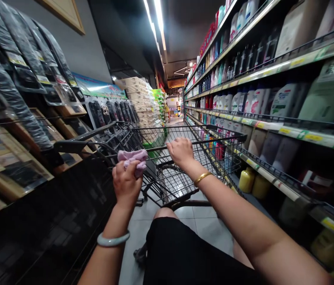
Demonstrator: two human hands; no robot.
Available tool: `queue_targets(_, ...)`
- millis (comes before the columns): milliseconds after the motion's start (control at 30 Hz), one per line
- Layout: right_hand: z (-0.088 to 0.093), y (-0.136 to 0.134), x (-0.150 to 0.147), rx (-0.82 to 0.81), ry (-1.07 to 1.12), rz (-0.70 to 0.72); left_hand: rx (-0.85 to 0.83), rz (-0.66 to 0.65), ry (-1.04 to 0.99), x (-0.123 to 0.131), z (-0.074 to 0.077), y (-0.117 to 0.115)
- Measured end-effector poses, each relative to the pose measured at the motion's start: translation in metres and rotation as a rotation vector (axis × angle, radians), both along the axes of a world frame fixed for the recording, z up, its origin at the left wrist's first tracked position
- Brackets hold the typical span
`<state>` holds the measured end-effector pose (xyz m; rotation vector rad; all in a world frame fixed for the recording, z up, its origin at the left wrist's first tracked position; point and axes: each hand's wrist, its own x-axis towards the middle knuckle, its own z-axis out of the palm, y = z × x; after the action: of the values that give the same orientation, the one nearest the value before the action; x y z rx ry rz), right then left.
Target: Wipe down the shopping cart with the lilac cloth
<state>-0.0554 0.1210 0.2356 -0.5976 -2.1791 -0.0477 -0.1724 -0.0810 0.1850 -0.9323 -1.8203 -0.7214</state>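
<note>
A black wire shopping cart (pixel 178 174) stands in front of me, its basket showing no goods. My left hand (pixel 127 180), with a pale bangle on the wrist, is closed on a crumpled pink cloth (pixel 133 156) beside the cart's left side. On the cart's dark bar, near the middle, rests my right hand (pixel 181 151), its fingers curled over the bar. A gold bracelet circles that wrist.
Shelves of bottles (pixel 255 99) line the right side, with yellow jars (pixel 246 180) low down. Packaged goods hang on the left above framed items (pixel 9 154). Stacked boxes (pixel 140 103) stand farther along the tiled aisle.
</note>
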Motion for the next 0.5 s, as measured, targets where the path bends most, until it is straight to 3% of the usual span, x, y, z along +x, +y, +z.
queue_targets(133,0.016,-0.044,-0.029,-0.017,-0.056,0.174,-0.019,0.010,-0.057,0.003,-0.031,0.009)
queue_targets(233,0.016,-0.067,-0.051,-0.095,-0.083,0.245,-0.047,0.009,-0.041,0.001,-0.041,0.014)
queue_targets(500,0.000,-0.061,-0.074,-0.122,0.078,0.338,-0.045,0.005,-0.040,-0.016,-0.044,0.012)
